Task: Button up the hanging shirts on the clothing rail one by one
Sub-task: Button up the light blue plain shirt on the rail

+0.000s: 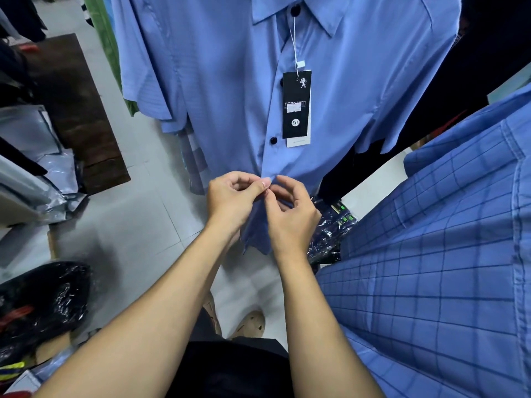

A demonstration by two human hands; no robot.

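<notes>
Hanging ahead: plain light-blue short-sleeved shirt (224,96), dark buttons down the front.
Left hand (230,202): pinches the shirt's placket near the hem.
Right hand (290,219): fingers curled, pinching the same placket.
Right side: blue checked shirt (431,254).

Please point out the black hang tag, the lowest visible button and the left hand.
black hang tag (296,104), head view, middle of the card.
lowest visible button (273,140), head view, its dark face.
left hand (230,199), head view, its back.

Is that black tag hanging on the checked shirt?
No, the black tag hangs by a string on the front of the plain blue shirt, not on the checked shirt.
</notes>
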